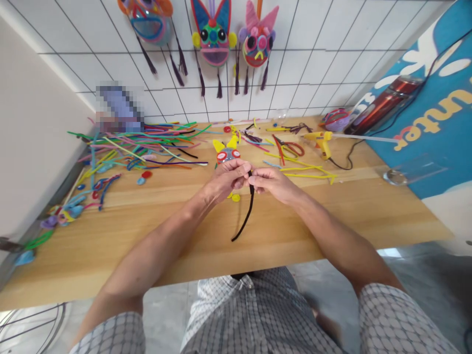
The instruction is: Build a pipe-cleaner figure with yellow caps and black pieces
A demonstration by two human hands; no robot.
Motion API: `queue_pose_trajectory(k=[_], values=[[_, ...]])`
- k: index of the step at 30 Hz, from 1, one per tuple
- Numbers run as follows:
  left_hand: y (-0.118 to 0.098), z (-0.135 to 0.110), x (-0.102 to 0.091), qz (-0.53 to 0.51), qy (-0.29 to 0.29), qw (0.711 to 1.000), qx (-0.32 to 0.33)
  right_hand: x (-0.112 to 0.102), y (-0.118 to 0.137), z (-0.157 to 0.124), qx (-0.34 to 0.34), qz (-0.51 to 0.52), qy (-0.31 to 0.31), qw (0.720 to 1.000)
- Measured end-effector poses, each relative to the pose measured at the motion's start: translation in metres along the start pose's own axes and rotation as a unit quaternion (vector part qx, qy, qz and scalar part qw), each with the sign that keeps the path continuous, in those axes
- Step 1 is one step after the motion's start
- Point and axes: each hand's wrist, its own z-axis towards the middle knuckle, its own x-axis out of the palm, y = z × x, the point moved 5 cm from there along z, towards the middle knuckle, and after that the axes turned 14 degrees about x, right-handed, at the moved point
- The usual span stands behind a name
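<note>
My left hand (228, 178) and my right hand (271, 183) meet over the middle of the wooden table (184, 231). Both are closed in a pinch on the top end of a black pipe cleaner (246, 216), which hangs down in a curve towards me. Just beyond my fingers lies a small pipe-cleaner mask (226, 151) with yellow ears, a grey face and red-rimmed eyes. A small yellow piece (235, 197) shows under my left hand.
A pile of coloured pipe cleaners (140, 145) covers the table's back left. Orange scissors (289, 146), a yellow glue gun (321, 141) with its cord, and yellow strips (306, 172) lie at the right. Three masks (214, 34) hang on the tiled wall.
</note>
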Motion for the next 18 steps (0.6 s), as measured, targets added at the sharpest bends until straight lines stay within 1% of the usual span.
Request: queue_pose_trajectory(k=[3,6,9,13,18], values=[[0.003,-0.002,0.002,0.016,-0.014,1.000,-0.013,-0.007,0.002,0.002,-0.012,0.023,-0.037,0.999],[0.009,-0.008,0.007,0.035,0.017,0.998,-0.058,-0.017,0.005,0.003,-0.035,0.051,-0.088,0.994],[0.012,-0.013,0.011,0.059,0.052,0.994,-0.082,-0.025,0.006,0.004,-0.039,0.064,-0.128,0.989],[0.016,-0.016,0.011,0.093,0.053,0.990,-0.095,-0.028,0.004,0.005,-0.029,0.082,-0.147,0.985],[0.020,-0.018,0.013,0.108,0.044,0.987,-0.109,-0.028,0.004,0.006,-0.033,0.101,-0.153,0.982]])
